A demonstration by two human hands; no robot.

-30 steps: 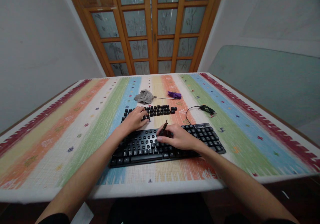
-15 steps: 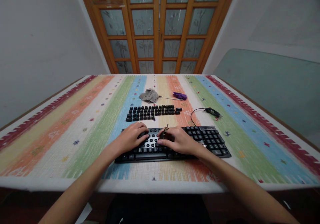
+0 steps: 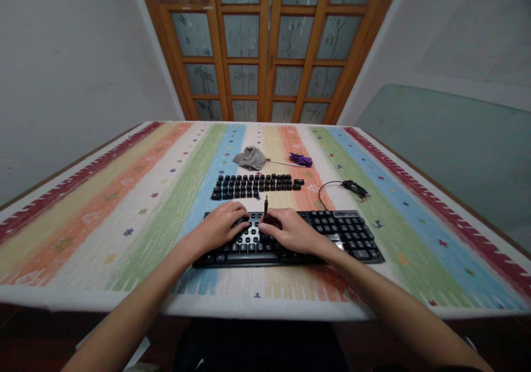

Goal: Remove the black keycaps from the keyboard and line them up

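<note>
A black keyboard (image 3: 249, 259) lies in front of me, part of its key area stripped of caps and showing small key stems on a pale plate. My left hand (image 3: 224, 225) rests on the keyboard's left part, thumb apart from the bent fingers, and holds it down. In my right hand (image 3: 288, 229) a slim, brown, brass-coloured tool (image 3: 266, 206) stands nearly upright over the bare plate. Its kind is unclear, and my fingers hide its lower end. Behind the keyboard, loose black keycaps (image 3: 255, 184) sit in rows on the cloth.
A grey rag (image 3: 250, 158) and a purple cloth (image 3: 300, 160) lie farther back, a thin rod between them. The keyboard's bundled cable (image 3: 354, 187) rests at the right. A striped tablecloth (image 3: 161, 211) covers the table; wooden glazed doors (image 3: 267, 45) stand beyond it.
The tool in my right hand has swung from a slant to nearly upright. My left hand stays on the keyboard. The whole view has shifted slightly.
</note>
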